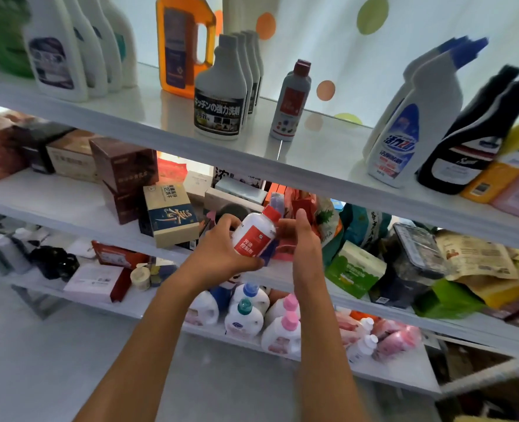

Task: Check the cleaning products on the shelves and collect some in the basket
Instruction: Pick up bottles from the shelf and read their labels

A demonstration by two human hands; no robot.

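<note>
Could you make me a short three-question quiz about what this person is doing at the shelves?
1. True or false: the left hand grips the bottle with the red label.
2. Which is right about the right hand?
A. It holds a box
B. Its fingers are straight, beside the bottle
C. It rests on the top shelf
3. Fill in: the cap of the lone matching bottle on the top shelf is dark ____.

Key
1. True
2. B
3. Red
</note>
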